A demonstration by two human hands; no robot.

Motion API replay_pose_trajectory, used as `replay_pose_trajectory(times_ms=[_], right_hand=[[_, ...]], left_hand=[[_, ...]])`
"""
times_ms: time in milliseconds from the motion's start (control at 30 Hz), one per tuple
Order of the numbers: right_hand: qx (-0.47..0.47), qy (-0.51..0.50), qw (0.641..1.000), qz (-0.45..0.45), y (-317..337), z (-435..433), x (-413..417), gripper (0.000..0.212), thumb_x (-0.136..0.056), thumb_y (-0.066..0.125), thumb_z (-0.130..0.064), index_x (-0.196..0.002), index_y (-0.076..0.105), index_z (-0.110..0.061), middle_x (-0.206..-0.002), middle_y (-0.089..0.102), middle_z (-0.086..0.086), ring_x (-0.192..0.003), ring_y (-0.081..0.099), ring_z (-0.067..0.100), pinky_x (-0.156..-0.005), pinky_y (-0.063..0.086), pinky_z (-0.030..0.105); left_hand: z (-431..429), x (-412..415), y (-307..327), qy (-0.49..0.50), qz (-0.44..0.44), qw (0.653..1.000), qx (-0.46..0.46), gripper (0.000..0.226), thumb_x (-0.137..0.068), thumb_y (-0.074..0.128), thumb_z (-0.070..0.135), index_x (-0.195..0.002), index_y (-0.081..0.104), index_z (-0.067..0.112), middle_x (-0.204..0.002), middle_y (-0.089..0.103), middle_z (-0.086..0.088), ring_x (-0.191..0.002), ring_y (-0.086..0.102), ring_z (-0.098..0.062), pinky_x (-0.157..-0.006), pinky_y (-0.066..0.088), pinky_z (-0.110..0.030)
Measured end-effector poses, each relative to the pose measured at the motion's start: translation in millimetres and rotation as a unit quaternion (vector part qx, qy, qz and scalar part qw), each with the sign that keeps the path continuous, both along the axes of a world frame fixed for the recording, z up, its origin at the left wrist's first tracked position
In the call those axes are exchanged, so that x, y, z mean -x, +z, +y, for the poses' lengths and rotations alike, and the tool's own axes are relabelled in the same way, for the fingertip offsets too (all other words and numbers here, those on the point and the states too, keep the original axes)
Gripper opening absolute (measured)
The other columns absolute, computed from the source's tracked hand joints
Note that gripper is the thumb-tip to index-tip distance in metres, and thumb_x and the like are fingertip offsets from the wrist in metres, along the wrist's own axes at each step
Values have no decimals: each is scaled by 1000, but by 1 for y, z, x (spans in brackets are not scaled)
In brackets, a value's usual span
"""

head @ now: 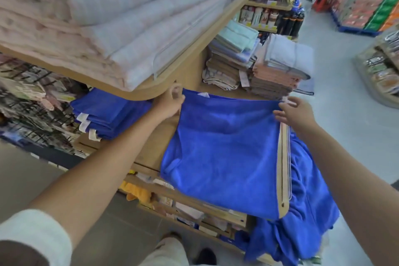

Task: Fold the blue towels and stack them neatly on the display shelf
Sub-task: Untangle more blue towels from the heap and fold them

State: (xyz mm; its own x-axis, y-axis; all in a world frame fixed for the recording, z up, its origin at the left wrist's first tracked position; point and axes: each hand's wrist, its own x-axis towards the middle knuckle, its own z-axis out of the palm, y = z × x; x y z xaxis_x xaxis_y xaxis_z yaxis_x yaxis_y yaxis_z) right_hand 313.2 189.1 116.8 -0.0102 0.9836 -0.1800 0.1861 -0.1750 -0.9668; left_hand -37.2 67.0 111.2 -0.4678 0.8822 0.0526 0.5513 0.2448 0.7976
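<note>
Our left sleeve (32, 237) is sitting right at the bottom of the view, and both bare forearms are reaching out over the display shelf (151, 147). We're holding one blue towel (222, 153) by its far edge. The left hand (171, 103) is pinching the far left corner between thumb and forefinger. The right hand (295, 112) is gripping the far right corner with curled fingertips, just beside the shelf's clear rail (284, 157). The towel is lying spread over the wooden shelf, and its near end is bunching up a little at the shelf edge.

Progress-wise, we're guessing we're somewhere in the middle. A folded blue stack (108, 114) is already sitting on the same shelf off to the left, tucked under the upper shelf (194, 49), with its white tags poking out, so part of the job is looking done. The towel in our hands is looking flattened out, not finished. We can't really tell if it's been doubled over yet.

What's left is looking like a fair bit. A big loose blue heap (306, 211) is hanging off the right side of the shelf and drooping toward the floor, all of it waiting to be folded and stacked.
</note>
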Motion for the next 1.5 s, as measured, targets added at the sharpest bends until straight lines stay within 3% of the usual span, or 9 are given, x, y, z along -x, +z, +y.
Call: replay_pose_trajectory(times_ms=[133, 267, 367, 567, 800, 1000, 1133, 1267, 1500], right_hand=[[-74, 93, 967, -225, -44, -41, 17, 67, -97, 64, -21, -156, 33, -14, -147, 46, 7, -107, 65, 24, -71, 59, 36], [-152, 250, 892, -344, -99, -109, 40, 68, -99, 62, -35, -157, 31, -20, -165, 25, -3, -149, 29, 18, -113, 39, 40], [-203, 275, 830, -441, -121, -135, 48, 65, -101, 52, -46, -158, 33, -20, -166, 27, 0, -153, 23, 23, -123, 24, 40], [-256, 249, 793, -494, -133, -140, 52, 62, -101, 41, -53, -155, 41, -22, -164, 35, 0, -153, 26, 25, -125, 21, 44], [-258, 257, 787, -499, -131, -141, 52, 65, -101, 33, -57, -156, 37, -23, -165, 32, 0, -154, 24, 24, -126, 19, 44], [-234, 277, 783, -506, -126, -142, 49, 64, -102, 34, -58, -157, 35, -27, -166, 29, -5, -155, 21, 20, -125, 19, 41], [-222, 296, 783, -500, -109, -113, 49, 42, -101, 43, -51, -136, 55, -33, -143, 50, -13, -134, 46, 19, -103, 43, 38], [-167, 276, 833, -449, -81, -39, 40, 34, -100, 50, -19, -132, 62, -21, -130, 60, 4, -121, 57, 29, -92, 50, 40], [-142, 254, 730, -618, -67, 46, 8, 41, -98, 45, -14, -138, 51, -16, -133, 62, 11, -123, 57, 33, -91, 49, 40]], left_hand=[[-73, -14, -42, -48, 100, 994, -6, 8, -93, 59, 38, -97, 62, 32, -94, 66, 19, -83, 62, 0, -73, 51, -37], [-156, -22, -90, -67, 231, 968, 66, 39, -76, 57, 78, -86, 50, 40, -90, 56, 23, -74, 56, 1, -58, 45, -26], [-187, -25, -112, -62, 272, 954, 109, 42, -75, 63, 73, -87, 49, 36, -93, 52, 20, -72, 55, -2, -56, 42, -28], [-206, -15, -114, 68, 18, 997, -14, 44, -100, 48, 48, -70, 52, 15, -60, 53, 1, -58, 53, -13, -58, 41, -38], [-218, -17, -139, 81, -197, 972, 97, 21, -97, 65, 32, -88, 60, 13, -73, 64, -3, -69, 70, -36, -53, 49, -37], [-216, -16, -122, 36, 212, 975, 61, 33, -82, 69, 26, -104, 48, 38, -110, 48, 20, -88, 57, -3, -60, 46, -22], [-155, -26, -90, -91, 272, 957, -54, 34, -86, 60, 11, -115, 57, 27, -127, 51, 12, -117, 52, -10, -94, 46, -26], [-56, -30, -65, -187, 286, 939, -26, 42, -87, 51, -2, -120, 63, 20, -123, 60, 4, -113, 57, -19, -94, 47, -31], [83, -24, -53, -213, 338, 907, 136, 55, -91, 39, -9, -141, 50, 12, -146, 49, -9, -134, 49, -30, -106, 44, -45]])
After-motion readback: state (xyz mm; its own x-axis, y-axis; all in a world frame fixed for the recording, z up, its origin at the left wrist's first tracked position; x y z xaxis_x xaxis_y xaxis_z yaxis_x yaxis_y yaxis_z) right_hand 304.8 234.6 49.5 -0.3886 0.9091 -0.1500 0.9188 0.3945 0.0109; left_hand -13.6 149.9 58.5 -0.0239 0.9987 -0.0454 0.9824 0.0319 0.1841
